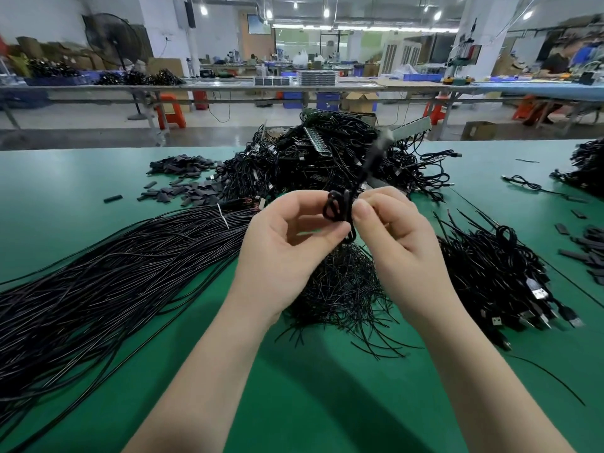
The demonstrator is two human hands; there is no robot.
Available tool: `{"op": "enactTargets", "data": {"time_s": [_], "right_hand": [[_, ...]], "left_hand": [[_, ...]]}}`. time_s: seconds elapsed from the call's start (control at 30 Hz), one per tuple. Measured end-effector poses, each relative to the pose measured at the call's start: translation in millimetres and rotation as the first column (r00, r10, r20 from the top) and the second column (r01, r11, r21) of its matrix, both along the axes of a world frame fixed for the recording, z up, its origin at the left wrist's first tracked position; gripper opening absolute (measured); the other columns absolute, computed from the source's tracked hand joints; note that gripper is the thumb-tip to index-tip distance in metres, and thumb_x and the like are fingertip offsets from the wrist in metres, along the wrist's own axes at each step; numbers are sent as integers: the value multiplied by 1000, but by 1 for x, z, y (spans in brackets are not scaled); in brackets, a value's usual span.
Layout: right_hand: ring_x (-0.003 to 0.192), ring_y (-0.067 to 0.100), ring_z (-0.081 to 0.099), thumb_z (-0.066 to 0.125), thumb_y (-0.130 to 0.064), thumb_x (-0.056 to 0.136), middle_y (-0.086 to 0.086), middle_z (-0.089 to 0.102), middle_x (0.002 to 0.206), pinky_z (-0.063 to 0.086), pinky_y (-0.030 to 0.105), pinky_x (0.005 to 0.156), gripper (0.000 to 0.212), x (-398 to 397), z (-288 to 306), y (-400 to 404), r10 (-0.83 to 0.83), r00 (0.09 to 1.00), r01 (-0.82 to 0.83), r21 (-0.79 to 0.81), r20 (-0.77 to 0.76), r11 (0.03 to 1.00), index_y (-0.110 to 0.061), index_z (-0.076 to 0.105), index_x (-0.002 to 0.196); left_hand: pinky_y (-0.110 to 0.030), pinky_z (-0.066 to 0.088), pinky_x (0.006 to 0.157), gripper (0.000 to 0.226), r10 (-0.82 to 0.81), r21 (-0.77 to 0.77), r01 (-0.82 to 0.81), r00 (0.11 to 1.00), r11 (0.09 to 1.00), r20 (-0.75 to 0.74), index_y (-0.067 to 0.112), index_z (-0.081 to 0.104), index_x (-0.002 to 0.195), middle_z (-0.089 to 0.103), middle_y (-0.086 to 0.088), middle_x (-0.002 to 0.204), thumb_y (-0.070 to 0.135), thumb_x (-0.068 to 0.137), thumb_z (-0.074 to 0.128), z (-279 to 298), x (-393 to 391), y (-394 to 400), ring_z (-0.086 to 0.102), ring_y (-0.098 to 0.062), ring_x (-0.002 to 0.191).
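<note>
Both hands are raised above the green table (294,403), meeting at the middle of the view. My left hand (287,246) pinches a small coiled black cable (336,209) between thumb and fingers. My right hand (392,237) pinches the same coil from the right side. One end of the cable rises up and away, blurred, with a grey plug tip (384,140). A short loop of it hangs just below the fingers.
A long bundle of black wires (108,276) lies at left. Short cut wire pieces (343,289) sit under my hands. Finished USB cables (500,282) are heaped at right, a big tangled pile (327,158) behind, small black sleeves (183,188) scattered at back left.
</note>
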State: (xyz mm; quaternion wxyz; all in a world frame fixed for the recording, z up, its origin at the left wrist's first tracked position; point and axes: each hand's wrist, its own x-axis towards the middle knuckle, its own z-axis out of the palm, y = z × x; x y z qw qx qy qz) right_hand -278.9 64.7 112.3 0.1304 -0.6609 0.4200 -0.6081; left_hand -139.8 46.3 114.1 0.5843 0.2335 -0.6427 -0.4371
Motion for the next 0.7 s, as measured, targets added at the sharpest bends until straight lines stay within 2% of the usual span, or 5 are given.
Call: {"op": "enactTargets", "data": {"time_s": [0.2,0.33,0.5,0.57,0.7], "right_hand": [[64,10,48,59,-25,91,7,53,68,40,22,61,24,1,1,5,191,850,-350,256,491,901,-7,63,76],[79,16,53,56,-29,92,4,60,84,40,32,74,18,-3,1,6,216,773,-502,368,596,783,-17,68,86],[75,13,58,52,-24,97,8,67,82,49,24,69,27,-1,4,7,265,841,-402,217,472,890,-11,69,80],[76,20,51,50,-22,99,21,59,79,44,32,71,30,-2,3,7,204,928,-261,151,312,953,0,63,83],[74,25,54,46,-18,98,18,59,78,46,41,70,29,-5,3,6,90,995,-93,45,53,995,2,63,88]], "left_hand": [[-24,49,90,32,469,-672,-275,875,687,122,14,77,84,66,4,103,-15,79,65,-4,4,-3,63,-12,102],[-32,51,82,32,537,-788,-259,837,559,106,12,78,70,57,-3,111,-15,82,67,-8,7,-4,62,-27,103],[-23,54,79,30,167,-156,-166,986,974,-4,29,68,77,67,11,106,0,83,65,0,-2,3,70,-12,92],[-24,55,78,12,41,83,-34,996,996,-83,30,70,89,72,9,101,22,80,71,3,-1,3,71,-10,90],[-21,53,77,18,-15,64,7,991,998,130,36,77,94,76,10,94,32,77,77,6,7,1,69,-3,85]]}}
